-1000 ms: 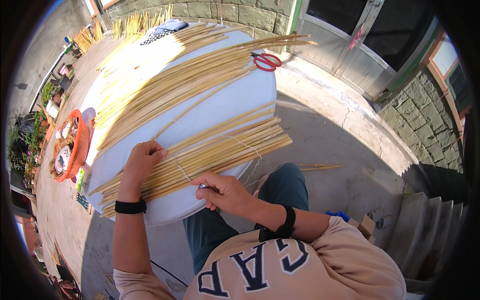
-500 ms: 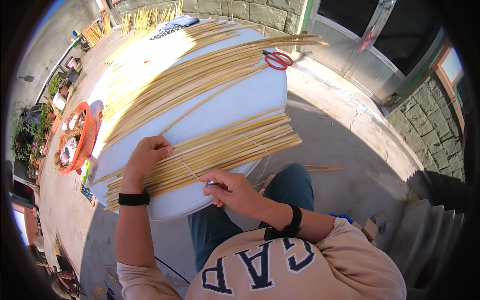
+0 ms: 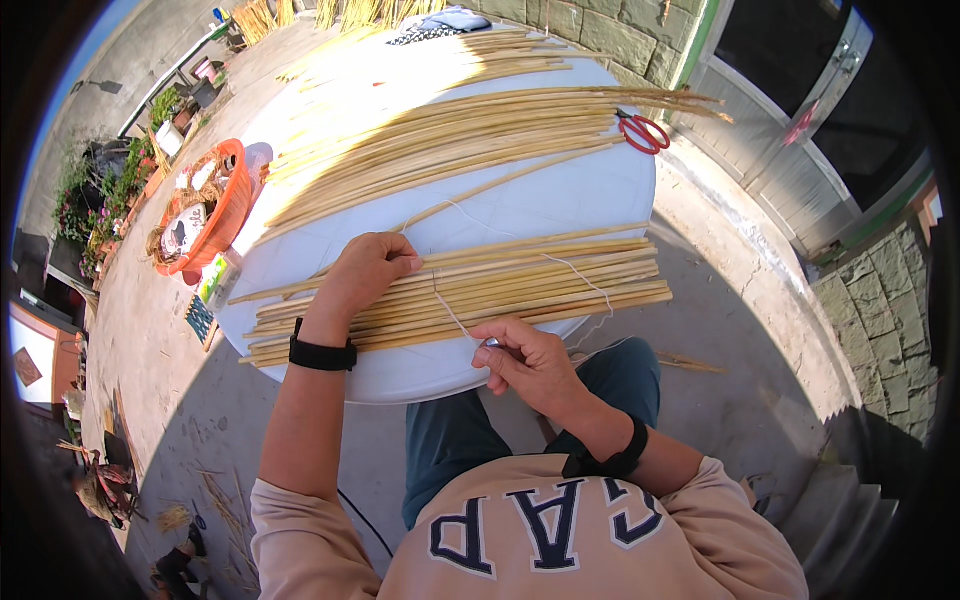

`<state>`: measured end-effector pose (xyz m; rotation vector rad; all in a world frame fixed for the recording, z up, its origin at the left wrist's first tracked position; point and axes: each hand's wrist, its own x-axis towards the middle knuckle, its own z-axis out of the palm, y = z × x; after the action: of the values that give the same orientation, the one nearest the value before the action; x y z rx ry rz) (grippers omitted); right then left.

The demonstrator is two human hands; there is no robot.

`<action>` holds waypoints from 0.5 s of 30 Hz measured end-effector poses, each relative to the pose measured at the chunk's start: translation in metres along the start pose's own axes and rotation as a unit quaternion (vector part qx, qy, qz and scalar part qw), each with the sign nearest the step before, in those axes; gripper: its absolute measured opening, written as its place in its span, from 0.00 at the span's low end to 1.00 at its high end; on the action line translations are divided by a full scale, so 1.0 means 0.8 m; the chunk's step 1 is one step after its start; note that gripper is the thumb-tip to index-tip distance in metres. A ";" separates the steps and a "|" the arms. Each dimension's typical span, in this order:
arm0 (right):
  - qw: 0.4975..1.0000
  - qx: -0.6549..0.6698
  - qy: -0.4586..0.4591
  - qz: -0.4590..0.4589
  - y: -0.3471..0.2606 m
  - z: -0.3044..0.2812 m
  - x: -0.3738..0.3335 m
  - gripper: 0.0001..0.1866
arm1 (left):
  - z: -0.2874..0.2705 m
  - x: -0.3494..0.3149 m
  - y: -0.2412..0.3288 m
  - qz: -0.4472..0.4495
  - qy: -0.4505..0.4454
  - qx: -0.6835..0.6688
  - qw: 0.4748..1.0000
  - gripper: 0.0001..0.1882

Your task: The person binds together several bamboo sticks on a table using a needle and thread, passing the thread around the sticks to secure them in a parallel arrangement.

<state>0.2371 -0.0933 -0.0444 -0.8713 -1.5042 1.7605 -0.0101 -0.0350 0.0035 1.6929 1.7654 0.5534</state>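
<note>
A row of straw-coloured stalks point(image 3: 560, 283) lies side by side on the near part of the white table. My left hand point(image 3: 372, 272) is closed at the row's far edge, its thumb and fingertips on a stalk point(image 3: 530, 247); the hand hides part of the grip. White thread point(image 3: 450, 312) crosses the row and runs to my right hand point(image 3: 530, 366), which pinches it just off the near edge. A small silvery piece, perhaps a ring or thimble, shows at the right fingers. More thread loops loosely over the stalks and hangs down by the table's edge.
Many loose stalks point(image 3: 450, 135) lie across the white table point(image 3: 360, 388), with red-handled scissors point(image 3: 643, 132) at the far right. A folded cloth point(image 3: 440, 26) lies at the back. Left of the table stands an orange basket point(image 3: 232, 205). Steps point(image 3: 830, 520) are at the lower right.
The view has shifted, so the table and both hands appear farther right. Against the stalks, both hands keep nearly the same place, and the thread remains drawn between row and right hand.
</note>
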 end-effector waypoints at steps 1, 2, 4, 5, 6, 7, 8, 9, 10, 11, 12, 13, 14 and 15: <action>1.000 -0.001 0.001 0.004 0.000 0.000 0.000 0.12 | 0.000 0.000 0.000 0.003 0.002 0.000 1.000 0.11; 1.000 0.002 0.000 0.001 0.001 0.000 0.000 0.12 | 0.001 -0.001 0.000 0.005 0.005 0.000 1.000 0.11; 1.000 0.011 0.002 0.006 0.001 0.001 0.000 0.12 | 0.001 -0.002 0.000 0.005 0.007 0.003 1.000 0.11; 1.000 0.011 0.000 0.000 0.001 0.001 0.000 0.12 | 0.001 -0.002 0.001 0.003 0.006 0.007 1.000 0.11; 1.000 0.011 0.000 0.000 0.001 0.001 0.000 0.12 | 0.001 -0.002 0.001 0.002 0.005 0.010 1.000 0.11; 1.000 0.011 0.002 0.005 0.001 0.000 0.000 0.12 | 0.001 -0.002 0.002 -0.001 0.006 0.008 1.000 0.11; 1.000 0.011 0.000 -0.001 0.001 0.000 0.000 0.12 | 0.001 -0.003 0.002 -0.003 0.007 0.006 1.000 0.11; 1.000 0.011 0.000 -0.002 0.001 0.000 0.000 0.12 | 0.001 -0.003 0.003 -0.006 0.009 0.006 1.000 0.11; 1.000 0.010 0.002 0.004 0.001 0.000 0.000 0.12 | 0.002 -0.003 0.002 -0.006 0.008 0.004 1.000 0.11; 1.000 0.008 0.000 -0.005 0.000 0.000 0.000 0.12 | 0.002 -0.002 0.002 -0.007 0.008 0.004 1.000 0.11; 1.000 0.006 0.000 -0.006 0.000 0.000 0.000 0.12 | 0.002 -0.002 0.002 -0.008 0.008 0.005 1.000 0.11; 1.000 0.004 0.001 -0.005 0.000 0.000 0.000 0.12 | 0.002 -0.002 0.001 -0.006 0.010 0.003 1.000 0.11; 1.000 0.004 0.001 -0.008 0.000 0.000 0.000 0.11 | 0.003 -0.002 0.001 -0.005 0.012 0.001 1.000 0.11; 1.000 0.004 0.001 -0.008 0.000 0.001 0.000 0.11 | 0.003 -0.002 0.000 -0.004 0.013 0.000 1.000 0.11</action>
<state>0.2369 -0.0937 -0.0441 -0.8542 -1.4969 1.7520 -0.0081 -0.0367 0.0019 1.6851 1.7896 0.5756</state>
